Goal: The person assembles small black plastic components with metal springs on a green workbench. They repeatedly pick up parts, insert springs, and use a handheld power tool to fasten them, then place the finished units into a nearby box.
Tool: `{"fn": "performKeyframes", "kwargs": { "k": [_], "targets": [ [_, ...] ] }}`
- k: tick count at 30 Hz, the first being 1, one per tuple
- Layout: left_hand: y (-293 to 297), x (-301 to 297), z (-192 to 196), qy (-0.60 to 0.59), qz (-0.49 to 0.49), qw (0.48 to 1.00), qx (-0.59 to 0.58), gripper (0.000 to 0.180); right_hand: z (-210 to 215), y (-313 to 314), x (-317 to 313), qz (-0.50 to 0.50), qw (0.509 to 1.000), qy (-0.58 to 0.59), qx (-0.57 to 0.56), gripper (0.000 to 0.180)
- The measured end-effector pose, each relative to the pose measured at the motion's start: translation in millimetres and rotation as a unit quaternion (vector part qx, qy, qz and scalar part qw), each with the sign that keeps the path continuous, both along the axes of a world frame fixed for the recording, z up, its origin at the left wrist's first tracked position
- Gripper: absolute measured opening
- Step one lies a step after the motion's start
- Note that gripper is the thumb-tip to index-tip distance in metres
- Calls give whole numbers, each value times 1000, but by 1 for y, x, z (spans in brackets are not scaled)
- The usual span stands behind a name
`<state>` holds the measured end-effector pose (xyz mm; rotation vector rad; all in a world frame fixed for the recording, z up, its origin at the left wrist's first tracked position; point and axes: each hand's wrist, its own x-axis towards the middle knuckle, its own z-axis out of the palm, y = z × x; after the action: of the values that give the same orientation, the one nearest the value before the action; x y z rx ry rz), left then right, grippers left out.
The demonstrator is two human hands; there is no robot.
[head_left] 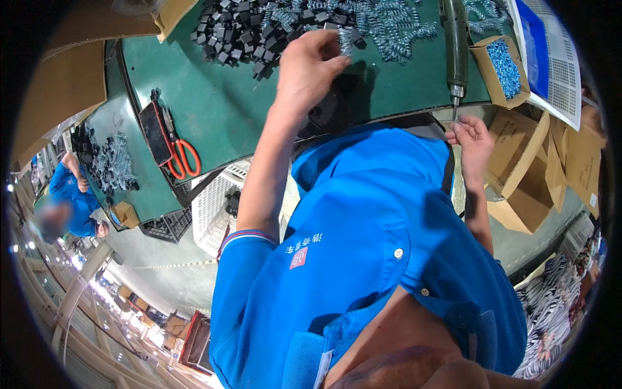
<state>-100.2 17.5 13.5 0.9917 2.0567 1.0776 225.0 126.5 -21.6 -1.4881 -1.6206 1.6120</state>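
My left hand (304, 74) is raised over the green table, thumb and fingers closed on a metal coil spring (345, 43). Behind it lie a heap of small black plastic blocks (240, 32) and a pile of coil springs (395, 29). A dark round part (321, 120), half hidden by my forearm, sits at the table's near edge. My right hand (472, 137) is just past that edge, fingertips pinched beside the bit of a dark green power screwdriver (456, 52). Whatever those fingers hold is too small to make out.
Right of the screwdriver stands a small carton of bluish screws (504, 68), beside a blue tray (534, 39). Orange-handled scissors (184, 159) lie left by a dark flat case (154, 133). Open cardboard boxes (525, 168) stand at right. Another person (71, 194) works far left.
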Motion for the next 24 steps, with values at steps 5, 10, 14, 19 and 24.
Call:
{"fn": "performKeyframes", "kwargs": {
  "k": [5,10,14,19,24],
  "targets": [
    [-24,1,-14,-152,87,980,90,31,3,-3,-2,28,999,-24,-32,26],
    [-6,2,-5,-3,52,998,19,42,0,-6,-6,-5,1000,-5,-12,29],
    [5,-14,-15,-42,9,999,28,45,3,-1,-8,9,1000,19,-4,28],
    [-4,-11,3,-216,22,973,84,31,2,3,3,66,997,13,-49,29],
    [-20,12,-2,26,-94,991,87,24,1,-2,-4,29,999,18,-36,30]
  ]
}}
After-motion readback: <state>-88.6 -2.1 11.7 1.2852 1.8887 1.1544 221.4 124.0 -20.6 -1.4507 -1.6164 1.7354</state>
